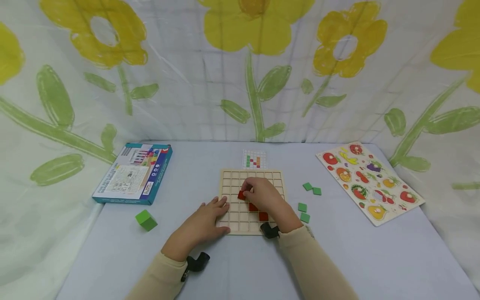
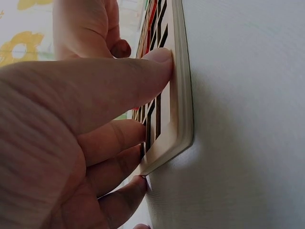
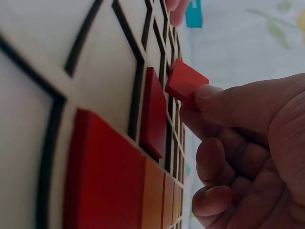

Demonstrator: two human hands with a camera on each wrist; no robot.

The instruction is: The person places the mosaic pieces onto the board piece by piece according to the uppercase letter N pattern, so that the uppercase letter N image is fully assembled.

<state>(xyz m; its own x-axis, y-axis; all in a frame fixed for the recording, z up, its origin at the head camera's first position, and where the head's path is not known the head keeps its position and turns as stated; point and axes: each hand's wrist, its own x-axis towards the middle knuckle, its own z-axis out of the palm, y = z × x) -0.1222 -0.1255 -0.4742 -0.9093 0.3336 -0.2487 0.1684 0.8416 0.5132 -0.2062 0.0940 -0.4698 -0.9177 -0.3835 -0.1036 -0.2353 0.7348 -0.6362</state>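
My right hand (image 1: 264, 196) pinches a red square tile (image 3: 183, 81) between thumb and finger, tilted over the wooden grid board (image 1: 243, 228). Two other red tiles (image 3: 155, 114) sit in the board's squares in a diagonal line. Beside them the right wrist view shows orange tiles (image 3: 152, 191); in the head view my right hand and forearm hide these. My left hand (image 1: 202, 223) rests on the board's left side with fingers spread. In the left wrist view its thumb (image 2: 157, 71) lies on the board's near rim.
A small pattern card (image 1: 255, 159) lies just behind the board. Several loose green tiles (image 1: 302, 207) are to the right. Farther right lies a fruit puzzle board (image 1: 369, 183). At the left are a blue-edged box (image 1: 127, 183) and a green cube (image 1: 146, 220).
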